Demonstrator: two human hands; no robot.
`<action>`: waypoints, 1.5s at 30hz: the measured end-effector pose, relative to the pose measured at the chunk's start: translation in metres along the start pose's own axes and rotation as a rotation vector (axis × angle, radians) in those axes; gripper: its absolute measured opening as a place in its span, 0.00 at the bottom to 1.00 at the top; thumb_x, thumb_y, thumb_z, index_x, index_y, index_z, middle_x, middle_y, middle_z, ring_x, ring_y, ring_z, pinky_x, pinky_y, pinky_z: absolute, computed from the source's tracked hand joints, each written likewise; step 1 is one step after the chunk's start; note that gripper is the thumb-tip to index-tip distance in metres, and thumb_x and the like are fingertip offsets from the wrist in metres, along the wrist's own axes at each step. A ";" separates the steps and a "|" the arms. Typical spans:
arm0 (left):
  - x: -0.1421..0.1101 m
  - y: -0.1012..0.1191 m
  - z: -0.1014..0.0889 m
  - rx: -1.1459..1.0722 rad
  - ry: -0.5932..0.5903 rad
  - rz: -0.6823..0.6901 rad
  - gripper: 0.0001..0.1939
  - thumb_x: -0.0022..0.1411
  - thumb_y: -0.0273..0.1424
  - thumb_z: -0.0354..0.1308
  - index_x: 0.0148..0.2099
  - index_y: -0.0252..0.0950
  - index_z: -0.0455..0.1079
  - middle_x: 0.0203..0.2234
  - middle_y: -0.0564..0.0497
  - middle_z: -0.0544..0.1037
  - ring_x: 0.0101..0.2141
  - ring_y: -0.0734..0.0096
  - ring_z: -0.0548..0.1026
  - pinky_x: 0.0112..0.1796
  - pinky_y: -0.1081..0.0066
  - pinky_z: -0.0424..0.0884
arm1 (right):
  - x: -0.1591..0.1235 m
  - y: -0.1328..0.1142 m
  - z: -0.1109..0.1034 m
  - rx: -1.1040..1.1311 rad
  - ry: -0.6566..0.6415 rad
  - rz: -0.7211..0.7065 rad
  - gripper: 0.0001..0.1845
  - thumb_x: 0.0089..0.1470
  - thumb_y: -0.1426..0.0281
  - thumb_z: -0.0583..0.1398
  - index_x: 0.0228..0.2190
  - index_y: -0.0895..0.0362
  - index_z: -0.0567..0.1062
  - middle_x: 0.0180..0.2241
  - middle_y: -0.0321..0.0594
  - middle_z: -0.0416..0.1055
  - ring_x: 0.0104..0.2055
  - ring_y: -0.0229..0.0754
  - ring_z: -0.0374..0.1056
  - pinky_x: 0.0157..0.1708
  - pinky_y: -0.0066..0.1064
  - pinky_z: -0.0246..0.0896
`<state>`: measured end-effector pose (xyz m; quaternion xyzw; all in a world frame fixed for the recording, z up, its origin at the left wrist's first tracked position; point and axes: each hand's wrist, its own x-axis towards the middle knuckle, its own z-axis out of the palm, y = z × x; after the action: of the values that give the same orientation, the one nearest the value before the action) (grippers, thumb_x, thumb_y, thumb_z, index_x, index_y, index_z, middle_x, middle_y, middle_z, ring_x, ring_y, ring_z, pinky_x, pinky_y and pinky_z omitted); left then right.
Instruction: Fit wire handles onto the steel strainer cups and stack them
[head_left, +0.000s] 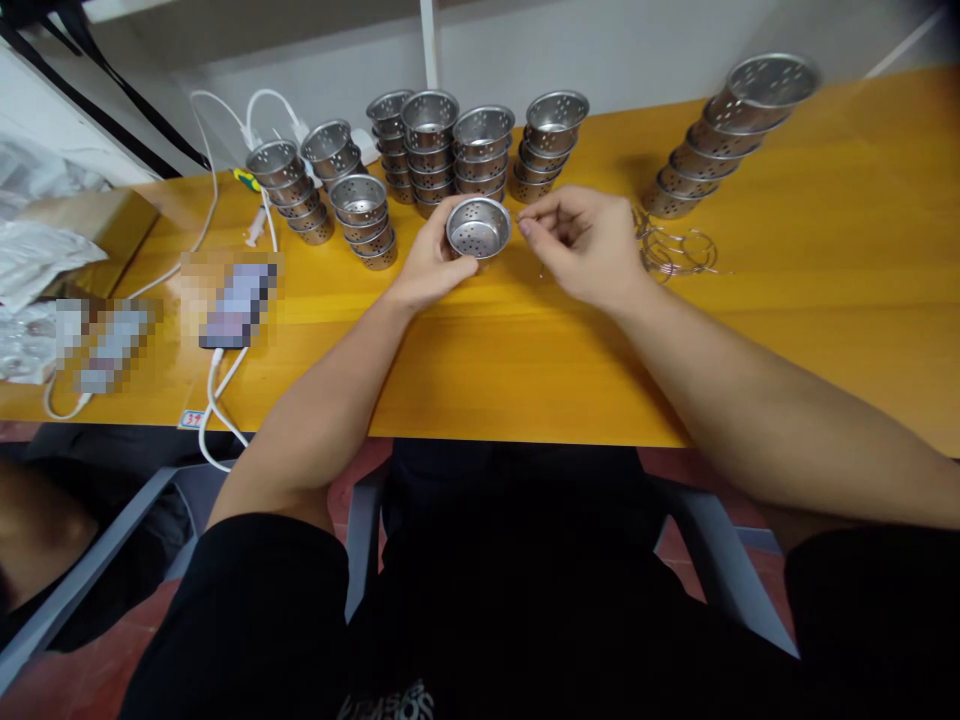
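Note:
My left hand (429, 262) is wrapped round a small perforated metal cup (478, 227), holding it just above the yellow table (525, 340) with its mouth facing up. My right hand (586, 245) sits right beside the cup, thumb and forefinger pinched at its rim on a thin wire (541, 270) that hangs down below the fingers. Loose wire rings (679, 250) lie on the table just right of that hand.
Several stacks of the same metal cups (431, 150) stand along the table's back, and a leaning stack (720, 130) rises at the right. White cables (217, 380) and a phone (234, 300) lie at the left, beside plastic bags (30, 260). A wall runs behind.

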<state>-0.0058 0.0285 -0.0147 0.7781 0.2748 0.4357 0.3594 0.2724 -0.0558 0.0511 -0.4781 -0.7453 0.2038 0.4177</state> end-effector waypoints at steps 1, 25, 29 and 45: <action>-0.002 0.005 0.002 -0.028 -0.025 0.001 0.47 0.73 0.55 0.76 0.83 0.44 0.65 0.76 0.36 0.79 0.74 0.39 0.83 0.71 0.36 0.89 | 0.001 0.005 0.006 0.068 0.020 -0.057 0.48 0.74 0.17 0.61 0.56 0.45 0.90 0.45 0.50 0.88 0.45 0.65 0.87 0.50 0.61 0.92; -0.004 0.002 0.018 0.016 -0.080 0.069 0.47 0.77 0.55 0.76 0.84 0.42 0.62 0.74 0.36 0.77 0.75 0.39 0.83 0.76 0.37 0.82 | 0.007 0.015 0.016 0.299 0.101 -0.140 0.38 0.71 0.23 0.74 0.48 0.43 0.87 0.34 0.42 0.77 0.33 0.53 0.74 0.31 0.47 0.74; -0.005 0.005 0.022 0.017 -0.085 0.102 0.52 0.75 0.64 0.76 0.84 0.42 0.61 0.75 0.36 0.76 0.75 0.38 0.82 0.77 0.35 0.80 | 0.006 0.014 0.016 0.287 0.093 -0.117 0.34 0.71 0.27 0.76 0.47 0.44 0.87 0.34 0.43 0.78 0.34 0.53 0.75 0.33 0.47 0.78; -0.006 -0.015 0.034 0.026 -0.098 0.143 0.56 0.76 0.73 0.72 0.83 0.46 0.50 0.73 0.40 0.71 0.73 0.42 0.82 0.78 0.37 0.78 | 0.006 0.009 0.008 0.064 0.059 -0.074 0.22 0.75 0.42 0.79 0.43 0.45 0.86 0.35 0.42 0.81 0.37 0.55 0.79 0.43 0.52 0.84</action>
<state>0.0196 0.0221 -0.0421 0.8207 0.2062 0.4181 0.3302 0.2697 -0.0461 0.0428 -0.4425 -0.7430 0.1976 0.4617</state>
